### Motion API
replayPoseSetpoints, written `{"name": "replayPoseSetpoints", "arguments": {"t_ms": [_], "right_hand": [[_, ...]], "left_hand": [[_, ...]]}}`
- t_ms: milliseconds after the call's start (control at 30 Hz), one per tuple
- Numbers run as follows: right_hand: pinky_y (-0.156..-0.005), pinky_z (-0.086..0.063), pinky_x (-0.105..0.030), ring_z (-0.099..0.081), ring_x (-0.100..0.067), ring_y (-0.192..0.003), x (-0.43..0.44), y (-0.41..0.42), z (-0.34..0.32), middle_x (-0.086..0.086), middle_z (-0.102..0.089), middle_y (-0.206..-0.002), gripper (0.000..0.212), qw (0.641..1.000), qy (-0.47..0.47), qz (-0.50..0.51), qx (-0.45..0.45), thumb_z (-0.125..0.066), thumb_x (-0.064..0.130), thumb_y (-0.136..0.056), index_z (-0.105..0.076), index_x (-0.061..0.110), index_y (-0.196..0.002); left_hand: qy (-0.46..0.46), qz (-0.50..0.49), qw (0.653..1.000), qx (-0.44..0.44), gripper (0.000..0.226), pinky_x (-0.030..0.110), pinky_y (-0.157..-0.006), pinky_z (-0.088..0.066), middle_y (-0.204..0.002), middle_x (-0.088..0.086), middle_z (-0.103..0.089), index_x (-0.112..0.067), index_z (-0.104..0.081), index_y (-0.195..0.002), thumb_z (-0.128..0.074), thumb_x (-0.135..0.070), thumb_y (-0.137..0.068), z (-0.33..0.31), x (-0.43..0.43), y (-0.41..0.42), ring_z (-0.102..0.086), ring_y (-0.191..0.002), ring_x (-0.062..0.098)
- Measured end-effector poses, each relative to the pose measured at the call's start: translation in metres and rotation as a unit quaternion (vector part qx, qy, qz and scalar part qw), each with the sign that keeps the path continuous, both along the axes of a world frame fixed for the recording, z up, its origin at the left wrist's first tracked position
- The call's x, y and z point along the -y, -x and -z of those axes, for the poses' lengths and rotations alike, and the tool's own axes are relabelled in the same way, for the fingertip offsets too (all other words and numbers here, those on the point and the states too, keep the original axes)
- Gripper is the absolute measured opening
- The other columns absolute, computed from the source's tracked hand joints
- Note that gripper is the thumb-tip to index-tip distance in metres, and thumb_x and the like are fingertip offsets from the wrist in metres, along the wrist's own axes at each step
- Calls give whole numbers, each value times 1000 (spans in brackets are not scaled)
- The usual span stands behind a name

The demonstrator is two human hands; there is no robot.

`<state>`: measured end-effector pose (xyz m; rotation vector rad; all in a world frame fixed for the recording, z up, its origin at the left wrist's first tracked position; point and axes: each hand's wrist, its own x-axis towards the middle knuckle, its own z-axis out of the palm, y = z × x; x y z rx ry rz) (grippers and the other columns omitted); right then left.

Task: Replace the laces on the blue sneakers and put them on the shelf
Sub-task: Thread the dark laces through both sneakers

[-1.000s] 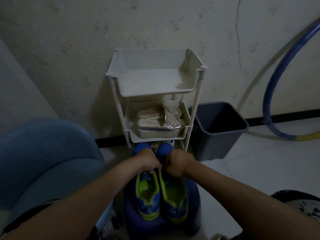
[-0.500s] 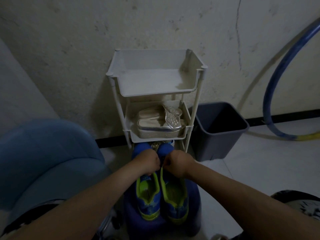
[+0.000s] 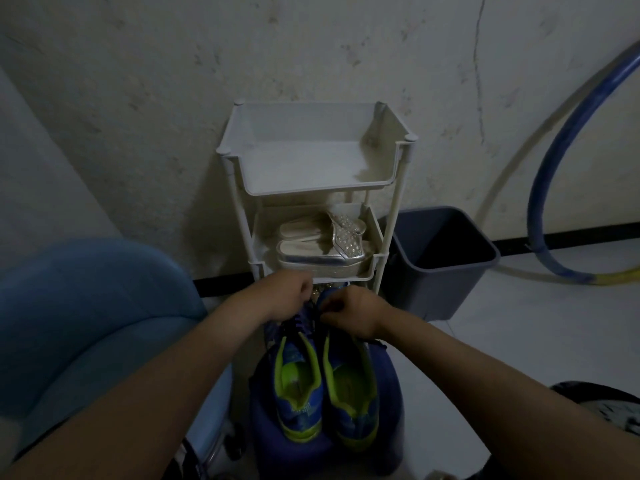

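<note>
Two blue sneakers with lime-green lining stand side by side on a dark blue stool [image 3: 391,393], heels toward me: the left sneaker [image 3: 299,386] and the right sneaker [image 3: 351,393]. Over their front halves, my left hand [image 3: 287,292] and my right hand [image 3: 349,313] have curled fingers and pinch dark laces at the left sneaker's lacing. The toes and the laces are mostly hidden under my hands. Right behind the stool stands the white tiered shelf [image 3: 242,188], its top tray bare.
A pair of silver sandals [image 3: 322,244] fills the shelf's middle tier. A dark grey bin [image 3: 440,261] stands right of the shelf. A blue hoop [image 3: 550,174] leans on the wall at right. A light blue chair [image 3: 86,317] is close on my left.
My left hand has moved up and away toward the shelf, uncovering the left sneaker's lacing. My right hand has stayed close beside it.
</note>
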<state>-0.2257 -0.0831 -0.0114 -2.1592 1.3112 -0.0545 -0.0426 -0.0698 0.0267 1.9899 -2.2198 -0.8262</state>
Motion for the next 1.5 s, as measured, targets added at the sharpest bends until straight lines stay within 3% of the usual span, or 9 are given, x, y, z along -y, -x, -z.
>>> {"name": "replayPoseSetpoints", "arguments": {"t_ms": [267,433,533,600,767,1100,1233,1367,1500], "right_hand": [[-66,-42,-23,-55,-5,-67,5,-9,-11,7,-63,-72,12,997,-19,-3,71,-70,26,-89,-72,20,-78],[-52,-39,-11,-51,3,-46,7,-14,-37,14,-58,-48,25,954,-17,70,292,-69,11,-91,-63,10,-66],[-51,-42,-15,-47,0,-47,12,-14,-50,-7,-62,-60,22,924,-15,103,369,-67,11,-92,-66,-2,-74],[-51,-44,-19,-49,-5,-51,13,-12,-52,-28,-65,-82,25,927,-12,102,362,-66,14,-93,-67,-6,-79],[-48,-47,-19,-56,-1,-48,14,-10,-44,-8,-72,-89,22,951,-57,109,285,-55,20,-100,-72,7,-97],[-67,-58,-36,-67,-24,-68,12,-12,-33,-11,-74,-91,17,979,-97,4,179,-67,25,-93,-75,12,-86],[-48,-45,-16,-59,-7,-52,9,-16,-48,-11,-68,-75,23,952,-78,33,295,-65,13,-94,-71,-9,-90],[-52,-48,-18,-57,-6,-52,12,-19,-49,-12,-67,-73,16,932,-61,44,355,-65,6,-93,-72,-7,-88],[-54,-50,-23,-60,-16,-57,13,-15,-45,-12,-70,-72,20,931,-56,42,357,-66,11,-93,-72,-6,-84]], "left_hand": [[-4,-55,987,-151,10,21,-46,-42,-82,1,-67,-24,-50,-94,-49,-17,-100,-8,-3,1,-61,-56,12],[-158,-87,962,-203,23,22,-47,-41,-90,4,-65,-20,-53,-111,-58,-6,-93,-6,-2,0,-65,-63,15],[-184,-46,963,-191,11,20,-51,-42,-93,0,-68,-18,-62,-107,-56,-18,-97,-2,-5,4,-66,-68,12],[-167,-36,969,-179,16,18,-51,-42,-90,-2,-69,-17,-65,-99,-52,-25,-100,-2,-6,7,-65,-64,9],[-37,-111,967,-227,25,20,-45,-38,-78,-2,-67,-19,-65,-82,-50,-27,-101,-20,1,3,-62,-52,11],[165,-262,816,-489,23,22,-47,-43,-73,-2,-61,-15,-72,-89,-56,-29,-98,-53,-4,-2,-58,-54,11],[23,-241,872,-425,23,26,-51,-38,-89,1,-68,-13,-66,-105,-50,-28,-99,-41,3,-11,-59,-64,16],[-103,-116,962,-224,26,23,-49,-38,-83,-1,-65,-18,-60,-101,-44,1,-93,-23,-5,-3,-64,-63,11],[-164,-24,964,-210,14,18,-49,-38,-109,2,-70,-17,-64,-103,-51,-20,-100,-6,-12,9,-68,-66,10]]}}
